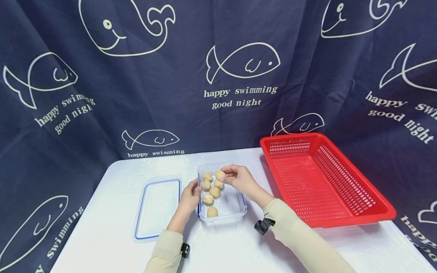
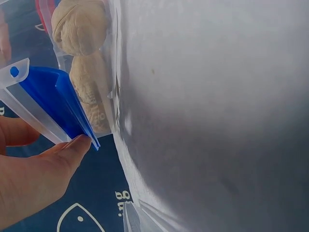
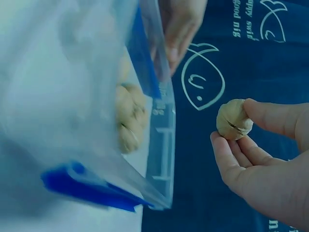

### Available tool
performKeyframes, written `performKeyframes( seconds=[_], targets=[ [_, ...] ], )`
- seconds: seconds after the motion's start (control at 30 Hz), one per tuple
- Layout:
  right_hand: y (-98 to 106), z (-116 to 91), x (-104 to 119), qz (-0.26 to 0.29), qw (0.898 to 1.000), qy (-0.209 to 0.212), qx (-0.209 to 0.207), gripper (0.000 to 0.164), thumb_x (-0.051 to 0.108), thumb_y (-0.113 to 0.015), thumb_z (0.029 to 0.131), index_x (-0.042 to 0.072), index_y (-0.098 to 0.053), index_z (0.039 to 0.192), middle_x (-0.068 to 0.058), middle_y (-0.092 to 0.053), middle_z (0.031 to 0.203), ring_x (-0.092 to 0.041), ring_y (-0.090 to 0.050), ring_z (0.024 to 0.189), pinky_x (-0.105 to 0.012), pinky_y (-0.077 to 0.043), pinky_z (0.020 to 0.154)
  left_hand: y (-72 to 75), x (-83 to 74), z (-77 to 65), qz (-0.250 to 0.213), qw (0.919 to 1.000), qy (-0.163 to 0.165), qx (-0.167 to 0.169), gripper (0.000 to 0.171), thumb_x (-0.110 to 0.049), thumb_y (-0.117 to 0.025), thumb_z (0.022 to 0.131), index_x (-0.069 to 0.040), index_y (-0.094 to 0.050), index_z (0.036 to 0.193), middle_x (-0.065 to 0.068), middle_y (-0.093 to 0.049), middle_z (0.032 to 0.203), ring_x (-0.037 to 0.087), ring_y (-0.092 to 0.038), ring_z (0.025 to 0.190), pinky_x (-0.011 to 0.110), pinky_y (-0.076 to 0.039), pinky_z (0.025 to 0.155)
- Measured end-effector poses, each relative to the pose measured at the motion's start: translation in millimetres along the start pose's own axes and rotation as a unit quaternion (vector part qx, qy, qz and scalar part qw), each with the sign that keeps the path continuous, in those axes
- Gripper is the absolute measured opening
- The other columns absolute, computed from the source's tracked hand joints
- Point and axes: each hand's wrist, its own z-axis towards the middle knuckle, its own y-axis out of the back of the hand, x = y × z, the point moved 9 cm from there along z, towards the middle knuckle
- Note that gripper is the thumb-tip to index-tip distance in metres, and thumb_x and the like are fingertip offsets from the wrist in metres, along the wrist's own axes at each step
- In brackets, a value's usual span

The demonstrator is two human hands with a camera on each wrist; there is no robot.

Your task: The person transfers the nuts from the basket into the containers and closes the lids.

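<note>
A clear plastic food container (image 1: 229,216) with blue side latches stands on the table, several walnuts (image 1: 214,192) lying inside, mostly along its left side. My left hand (image 1: 189,197) grips the container's left wall; in the left wrist view the thumb (image 2: 72,150) presses at the lower end of a blue latch (image 2: 58,101). Between thumb and fingertips my right hand (image 1: 241,179) pinches one walnut (image 3: 234,119). That walnut is held above the far part of the container, and the right wrist view shows it higher than the rim.
Left of the container a clear lid with a blue seal (image 1: 158,208) lies flat on the white table (image 1: 112,212). A large red plastic basket (image 1: 327,182) stands at the right. Behind the table hangs a dark blue curtain (image 1: 191,110) with white fish prints.
</note>
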Motion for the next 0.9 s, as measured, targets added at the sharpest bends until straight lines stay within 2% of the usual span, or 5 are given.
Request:
performKeyframes(
  seconds=[0.3, 0.57, 0.9],
  targets=[
    [-24.0, -11.9, -16.1, -0.002, 1.000, -0.001, 0.009, 0.028, -0.006, -0.070, 0.081, -0.013, -0.064, 0.107, -0.021, -0.069, 0.097, -0.027, -0.066, 0.087, -0.024, -0.058, 0.073, 2.4, -0.7, -0.1, 0.007, 0.9999, -0.004, -0.006, 0.043, -0.004, -0.046, 0.099, 0.009, -0.040, 0.140, 0.028, -0.049, 0.136, 0.038, -0.047, 0.127, 0.044, -0.040, 0.109],
    [-34.2, -18.2, -33.4, -0.014, 1.000, -0.007, 0.014, 0.029, -0.006, -0.072, 0.079, -0.013, -0.064, 0.107, -0.019, -0.068, 0.095, -0.026, -0.066, 0.085, -0.024, -0.058, 0.074, 1.1, -0.3, 0.1, 0.003, 1.0000, 0.001, -0.005, 0.043, -0.006, -0.046, 0.100, 0.007, -0.040, 0.141, 0.028, -0.048, 0.137, 0.038, -0.047, 0.127, 0.045, -0.039, 0.109],
    [-42.4, -22.0, -40.8, -0.022, 0.999, -0.013, 0.022, 0.028, -0.007, -0.069, 0.079, -0.013, -0.063, 0.106, -0.018, -0.068, 0.096, -0.024, -0.064, 0.085, -0.027, -0.058, 0.076, 1.2, 0.5, 0.5, 0.001, 1.0000, 0.002, -0.006, 0.043, -0.006, -0.047, 0.099, 0.007, -0.040, 0.140, 0.027, -0.049, 0.136, 0.038, -0.048, 0.127, 0.045, -0.040, 0.109]
  ],
)
